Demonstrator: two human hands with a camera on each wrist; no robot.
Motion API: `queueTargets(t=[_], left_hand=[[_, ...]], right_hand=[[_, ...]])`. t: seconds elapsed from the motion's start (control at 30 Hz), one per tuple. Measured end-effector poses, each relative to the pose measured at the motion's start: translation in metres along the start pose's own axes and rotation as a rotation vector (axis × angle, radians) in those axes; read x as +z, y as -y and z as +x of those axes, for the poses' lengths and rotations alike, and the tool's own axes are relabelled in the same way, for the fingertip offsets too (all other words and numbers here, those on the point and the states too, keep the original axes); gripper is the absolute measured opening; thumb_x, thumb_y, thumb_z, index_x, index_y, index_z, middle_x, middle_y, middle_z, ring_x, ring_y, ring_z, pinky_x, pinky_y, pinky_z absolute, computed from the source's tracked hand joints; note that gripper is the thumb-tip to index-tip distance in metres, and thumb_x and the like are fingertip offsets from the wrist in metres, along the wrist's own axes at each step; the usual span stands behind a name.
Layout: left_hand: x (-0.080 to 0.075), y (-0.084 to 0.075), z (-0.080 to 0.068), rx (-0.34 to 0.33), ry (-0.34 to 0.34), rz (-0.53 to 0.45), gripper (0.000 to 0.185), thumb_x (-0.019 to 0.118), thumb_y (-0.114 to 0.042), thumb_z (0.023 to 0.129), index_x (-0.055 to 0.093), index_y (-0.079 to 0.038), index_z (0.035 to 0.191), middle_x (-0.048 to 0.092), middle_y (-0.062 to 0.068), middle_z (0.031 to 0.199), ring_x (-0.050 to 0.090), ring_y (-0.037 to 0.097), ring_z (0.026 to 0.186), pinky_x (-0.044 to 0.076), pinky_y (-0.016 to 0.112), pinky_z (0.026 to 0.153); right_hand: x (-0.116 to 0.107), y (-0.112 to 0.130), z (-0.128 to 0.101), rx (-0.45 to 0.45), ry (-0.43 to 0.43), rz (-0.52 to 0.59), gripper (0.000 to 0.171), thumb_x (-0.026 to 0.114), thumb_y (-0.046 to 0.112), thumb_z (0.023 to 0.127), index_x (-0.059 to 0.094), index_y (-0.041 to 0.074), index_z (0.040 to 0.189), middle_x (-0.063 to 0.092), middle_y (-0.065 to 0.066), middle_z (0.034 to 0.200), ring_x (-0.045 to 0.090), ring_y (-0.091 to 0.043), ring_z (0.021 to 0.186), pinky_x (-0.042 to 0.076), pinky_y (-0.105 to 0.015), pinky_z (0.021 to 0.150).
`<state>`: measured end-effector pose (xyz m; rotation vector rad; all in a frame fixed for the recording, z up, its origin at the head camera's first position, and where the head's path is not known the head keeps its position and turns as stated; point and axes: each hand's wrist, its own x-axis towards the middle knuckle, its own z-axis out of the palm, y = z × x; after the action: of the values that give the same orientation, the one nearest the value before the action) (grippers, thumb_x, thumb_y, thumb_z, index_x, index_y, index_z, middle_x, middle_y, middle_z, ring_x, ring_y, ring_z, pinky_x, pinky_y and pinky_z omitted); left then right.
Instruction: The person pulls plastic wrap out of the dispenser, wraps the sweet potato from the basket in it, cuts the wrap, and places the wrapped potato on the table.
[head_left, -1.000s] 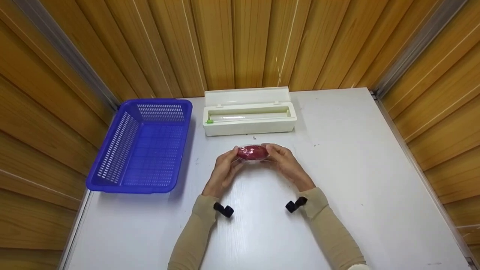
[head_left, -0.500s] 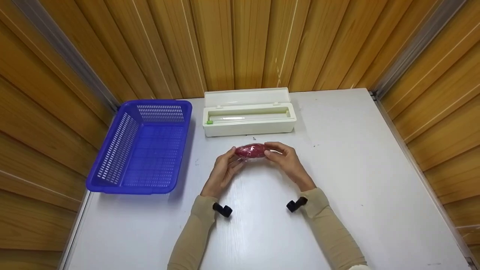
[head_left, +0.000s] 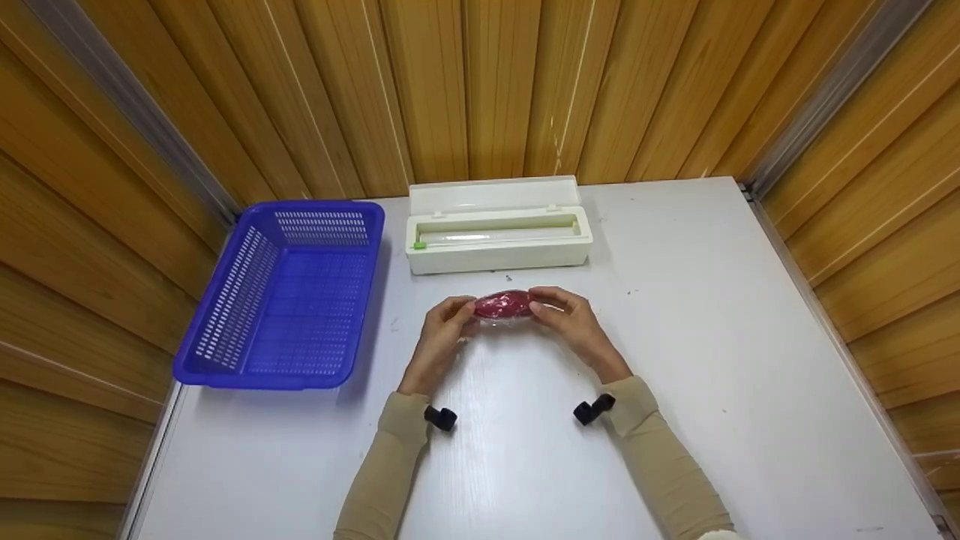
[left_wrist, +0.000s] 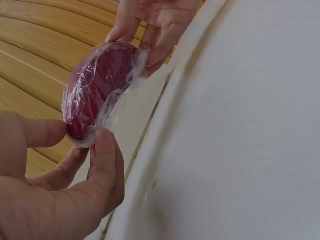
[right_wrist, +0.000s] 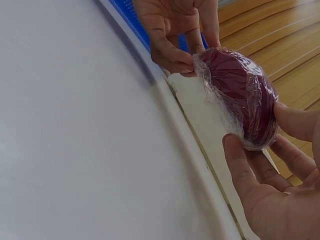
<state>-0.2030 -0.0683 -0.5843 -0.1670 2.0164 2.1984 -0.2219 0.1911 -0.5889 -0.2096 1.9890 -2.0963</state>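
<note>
A dark red, smooth oval thing (head_left: 504, 304), wrapped in crinkled clear cling film (right_wrist: 220, 107), is held up between both hands in front of the white box. My left hand (head_left: 441, 337) pinches its left end, thumb on one side and fingertips on the other. The right hand (head_left: 583, 334) grips the opposite end the same way. In the left wrist view, loose film bunches along the underside of the oval thing (left_wrist: 97, 87). Just beyond the hands stands a long white cling film dispenser (head_left: 499, 259), lid up, with a roll inside and a green slider at its left.
A blue perforated plastic basket (head_left: 262, 379) stands at the left of the white table (head_left: 712, 337). Wood-look panels (head_left: 495, 90) enclose the back and both sides. Each sleeve cuff carries a small black camera mount (head_left: 442, 418).
My left thumb and fingers have shifted on the wrapped oval's left end, and the right fingers have spread around its right end. The oval has tilted slightly; basket and dispenser stay put.
</note>
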Motion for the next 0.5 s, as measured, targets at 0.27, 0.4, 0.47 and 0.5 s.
queueTargets(t=[0.27,0.4,0.47,0.5], left_hand=[[-0.0031,0.0051,0.0,0.059,-0.049,0.266,0.025,0.068,-0.017,0.105,0.072,-0.003,0.125,0.072,0.017,0.125,0.073,0.03,0.111,0.064,0.038,0.085],[-0.0041,0.0051,-0.001,0.08,-0.044,0.357,0.026,0.069,-0.018,0.104,0.075,-0.002,0.125,0.075,0.017,0.124,0.074,0.032,0.111,0.065,0.035,0.082],[-0.0051,0.0053,-0.0009,0.093,-0.04,0.387,0.026,0.07,-0.019,0.104,0.076,-0.003,0.124,0.075,0.017,0.124,0.074,0.032,0.112,0.064,0.035,0.082],[-0.0057,0.0055,-0.001,0.097,-0.037,0.399,0.026,0.07,-0.019,0.103,0.076,-0.004,0.123,0.076,0.016,0.124,0.074,0.032,0.113,0.064,0.037,0.084]], right_hand=[[0.0015,-0.0039,0.0016,0.026,-0.029,-0.162,0.044,0.074,0.019,0.102,0.066,0.0,0.14,0.063,-0.024,0.141,0.071,-0.024,0.12,0.058,-0.027,0.1],[0.0014,-0.0071,0.0023,0.031,-0.047,-0.223,0.041,0.073,0.02,0.103,0.066,-0.001,0.138,0.068,-0.022,0.132,0.073,-0.029,0.113,0.061,-0.03,0.093],[0.0011,-0.0082,0.0022,0.029,-0.046,-0.244,0.038,0.071,0.02,0.104,0.066,-0.002,0.135,0.07,-0.021,0.127,0.073,-0.031,0.108,0.062,-0.031,0.089],[0.0009,-0.009,0.0021,0.024,-0.042,-0.258,0.038,0.071,0.02,0.105,0.066,-0.002,0.135,0.071,-0.02,0.125,0.073,-0.032,0.107,0.062,-0.031,0.086]])
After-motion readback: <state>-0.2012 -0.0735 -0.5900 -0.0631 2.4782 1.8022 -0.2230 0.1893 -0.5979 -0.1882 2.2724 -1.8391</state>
